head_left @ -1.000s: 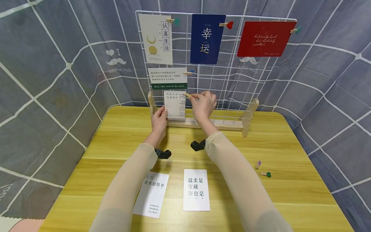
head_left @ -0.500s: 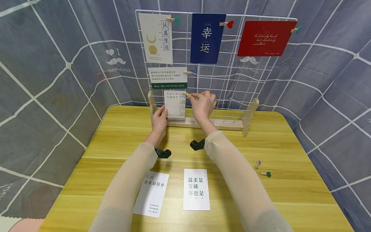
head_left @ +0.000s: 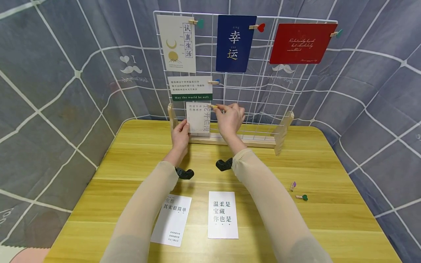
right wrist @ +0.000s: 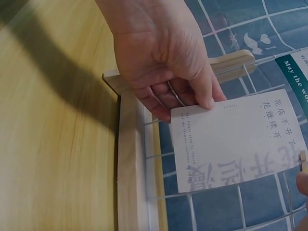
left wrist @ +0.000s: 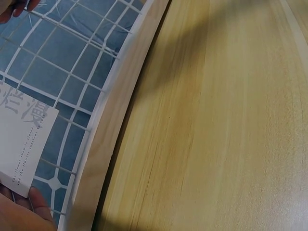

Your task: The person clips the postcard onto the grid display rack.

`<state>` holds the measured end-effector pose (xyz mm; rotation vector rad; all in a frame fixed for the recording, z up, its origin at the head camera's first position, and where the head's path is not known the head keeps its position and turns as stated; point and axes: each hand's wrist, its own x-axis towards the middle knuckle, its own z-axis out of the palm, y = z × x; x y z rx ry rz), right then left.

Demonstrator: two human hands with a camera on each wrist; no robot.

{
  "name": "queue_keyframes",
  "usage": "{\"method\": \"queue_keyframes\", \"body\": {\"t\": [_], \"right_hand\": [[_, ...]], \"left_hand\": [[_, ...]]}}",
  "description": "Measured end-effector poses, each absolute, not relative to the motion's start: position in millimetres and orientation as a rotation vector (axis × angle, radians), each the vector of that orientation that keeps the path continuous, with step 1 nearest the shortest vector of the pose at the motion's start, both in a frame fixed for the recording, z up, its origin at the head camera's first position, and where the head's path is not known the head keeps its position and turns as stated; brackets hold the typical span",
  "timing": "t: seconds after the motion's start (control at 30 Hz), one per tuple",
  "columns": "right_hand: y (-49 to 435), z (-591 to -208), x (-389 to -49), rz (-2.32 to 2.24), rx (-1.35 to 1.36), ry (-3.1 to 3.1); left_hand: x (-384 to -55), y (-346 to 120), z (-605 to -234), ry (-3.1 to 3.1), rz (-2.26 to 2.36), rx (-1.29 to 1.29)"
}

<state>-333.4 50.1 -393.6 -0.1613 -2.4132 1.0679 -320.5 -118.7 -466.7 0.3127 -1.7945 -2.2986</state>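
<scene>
A white card (head_left: 198,120) with grey Chinese characters lies against the lower left of a white wire grid (head_left: 260,91). My left hand (head_left: 180,135) pinches the card's left edge; the right wrist view shows the thumb in front and fingers behind, among the wires. At the card's upper right corner, my right hand (head_left: 231,118) pinches a small wooden clothespin (head_left: 212,106) with a yellow end between thumb and forefinger. The clothespin's tip overlaps the corner. In the left wrist view, the card's lower part (left wrist: 24,144) shows small English print.
Above hang a green-banded card (head_left: 190,87), a moon card (head_left: 177,44), a blue card (head_left: 235,44) and a red card (head_left: 302,44), each clipped. Two white cards (head_left: 223,230) (head_left: 167,226) lie on the table, with a purple clothespin (head_left: 293,186) and a green heart clothespin (head_left: 302,197) at right.
</scene>
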Motion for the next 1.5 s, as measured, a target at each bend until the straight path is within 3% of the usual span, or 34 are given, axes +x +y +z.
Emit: {"method": "queue_keyframes", "body": {"t": [0.5,1.03,1.5], "right_hand": [[54,-399,-329,1.116,-0.145,-2.362],[67,-409,-313,1.117,0.056,-2.374],[106,-414,-284,1.082,0.284,-2.449]], "left_hand": [[-318,-121,-468,-1.764,-2.268,0.334],[-301,-124,-462,-1.798,-2.182,0.405],[-275,-143,-456,-2.183,-2.089,0.152]]}}
